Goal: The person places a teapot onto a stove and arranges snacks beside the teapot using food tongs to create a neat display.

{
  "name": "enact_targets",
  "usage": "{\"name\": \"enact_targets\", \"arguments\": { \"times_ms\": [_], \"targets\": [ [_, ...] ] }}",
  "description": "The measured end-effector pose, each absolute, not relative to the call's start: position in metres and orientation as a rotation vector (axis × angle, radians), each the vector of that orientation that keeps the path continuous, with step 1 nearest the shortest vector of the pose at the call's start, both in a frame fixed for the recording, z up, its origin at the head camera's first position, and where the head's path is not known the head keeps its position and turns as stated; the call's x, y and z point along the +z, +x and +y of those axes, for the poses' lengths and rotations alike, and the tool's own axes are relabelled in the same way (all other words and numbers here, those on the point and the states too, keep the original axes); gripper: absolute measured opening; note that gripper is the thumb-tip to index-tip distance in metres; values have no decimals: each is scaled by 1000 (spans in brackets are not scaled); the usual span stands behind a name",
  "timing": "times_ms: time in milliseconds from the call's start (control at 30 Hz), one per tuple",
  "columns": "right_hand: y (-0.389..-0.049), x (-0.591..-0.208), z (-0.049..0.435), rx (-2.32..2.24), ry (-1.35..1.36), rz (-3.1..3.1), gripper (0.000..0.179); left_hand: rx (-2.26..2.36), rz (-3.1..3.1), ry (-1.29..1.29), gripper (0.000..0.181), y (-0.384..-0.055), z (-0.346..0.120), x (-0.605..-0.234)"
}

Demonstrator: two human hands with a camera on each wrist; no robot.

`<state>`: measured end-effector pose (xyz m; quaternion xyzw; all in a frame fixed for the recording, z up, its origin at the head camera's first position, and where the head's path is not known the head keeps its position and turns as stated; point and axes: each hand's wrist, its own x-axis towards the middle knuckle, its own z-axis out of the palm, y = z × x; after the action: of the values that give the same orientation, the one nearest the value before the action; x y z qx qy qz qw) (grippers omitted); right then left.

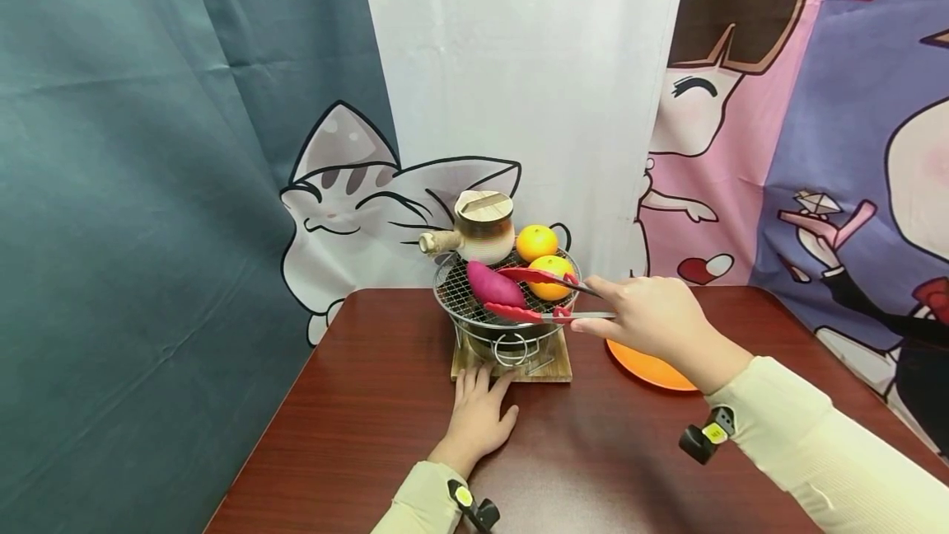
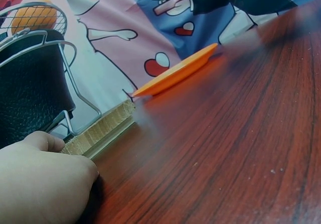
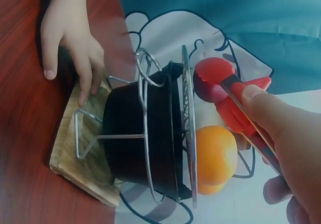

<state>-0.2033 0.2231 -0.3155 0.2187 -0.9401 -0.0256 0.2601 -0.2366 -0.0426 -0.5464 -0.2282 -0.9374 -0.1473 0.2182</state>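
My right hand (image 1: 648, 316) grips a pair of tongs (image 1: 519, 314) with red tips and metal arms. Those tips lie on either side of a purple sweet potato (image 1: 493, 283), which rests on the round wire grill (image 1: 455, 291). In the right wrist view the red tips (image 3: 215, 69) partly hide the sweet potato. Two oranges (image 1: 550, 277) sit on the grill just right of it. My left hand (image 1: 478, 419) lies with fingers spread, fingertips at the front edge of the wooden board (image 1: 556, 365) under the stove. The left wrist view shows its thumb side against the board (image 2: 103, 133).
A clay teapot (image 1: 485, 229) with a side handle and wooden lid stands at the grill's back left. Below the grill is a black pot-like stove (image 3: 140, 133) in a wire stand. An orange plate (image 1: 652, 365) lies right on the brown table (image 1: 356, 402). A printed curtain hangs behind.
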Motion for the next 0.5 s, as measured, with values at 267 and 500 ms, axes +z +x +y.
{"name": "enact_targets", "arguments": {
  "times_ms": [267,500],
  "targets": [
    [-205,-316,221,-143,625,-2491,69,-413,-2595,-635,53,-237,-42,-546],
    [-206,-315,219,-153,631,-2472,67,-416,-2573,-638,53,-236,-42,-544]
  ]
}}
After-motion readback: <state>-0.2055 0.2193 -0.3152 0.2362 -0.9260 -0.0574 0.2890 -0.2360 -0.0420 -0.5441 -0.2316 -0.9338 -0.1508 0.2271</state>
